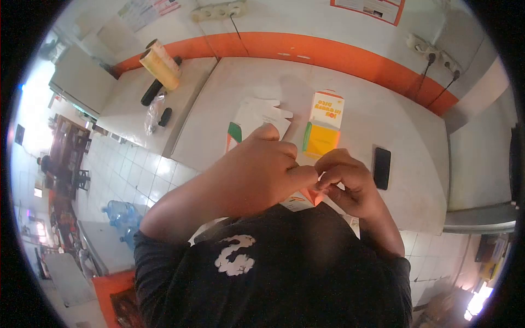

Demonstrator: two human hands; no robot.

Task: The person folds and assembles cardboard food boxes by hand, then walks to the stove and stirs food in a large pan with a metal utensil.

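Our right hand (322, 187) pinches a carton (298, 203), contents hidden.
Left hand (273, 167) curls over it; we cannot tell its grip.

White walls (284, 16) with an orange band (328, 48) stand above a white tiled floor (131, 164) and pale tables (404, 109).

A box (324, 123) sits on the bench (407, 208), near the middle. A flat box (258, 116) lies to its left. A phone (382, 168) lies to its right. A side bench (128, 117) is just left of the bench. It has rolls (159, 66) at the back and a bag (155, 113) before them. Behind both is the wall (284, 22), with plugs (431, 57) on it.
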